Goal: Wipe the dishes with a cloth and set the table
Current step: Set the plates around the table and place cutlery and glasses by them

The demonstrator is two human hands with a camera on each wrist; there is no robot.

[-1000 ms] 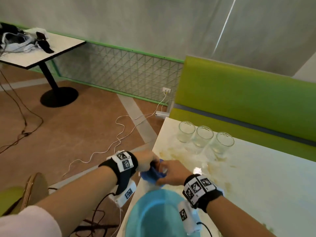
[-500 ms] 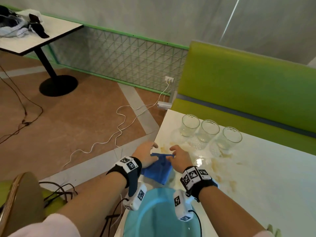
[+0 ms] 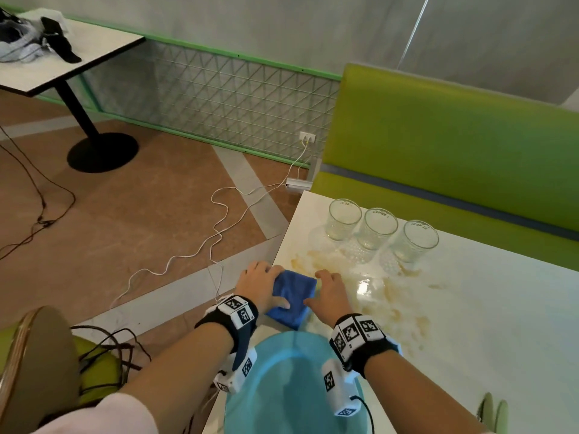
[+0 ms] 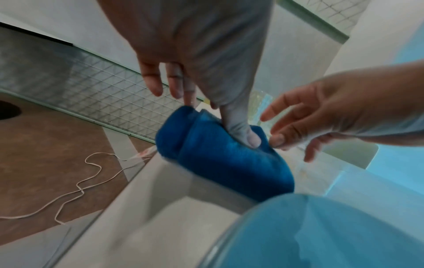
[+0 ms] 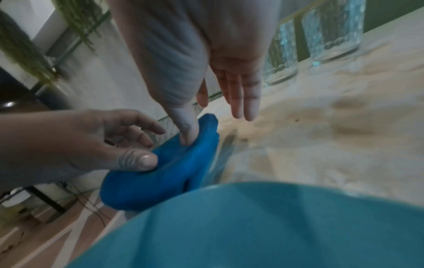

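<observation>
A folded blue cloth (image 3: 293, 296) lies at the near left corner of the stained white table (image 3: 470, 308), just beyond a teal plate (image 3: 291, 389). My left hand (image 3: 258, 285) rests on the cloth's left edge, its thumb pressing on top (image 4: 243, 132) and its fingers loosely spread. My right hand (image 3: 329, 291) is at the cloth's right edge. Its thumb pushes into the cloth (image 5: 160, 177) and its fingers (image 5: 241, 101) are straight and off it. Three empty glasses (image 3: 379, 228) stand in a row at the table's far edge.
Yellowish smears (image 3: 404, 314) cover the tabletop between the cloth and the glasses. A green bench (image 3: 454, 145) runs behind the table. White and dark cables (image 3: 194, 245) trail over the floor to the left. A second table (image 3: 62, 67) stands at the far left.
One second ago both hands held the bunched cloth above the plate. They then laid it on the table corner. It now lies narrower and folded, with both thumbs on it.
</observation>
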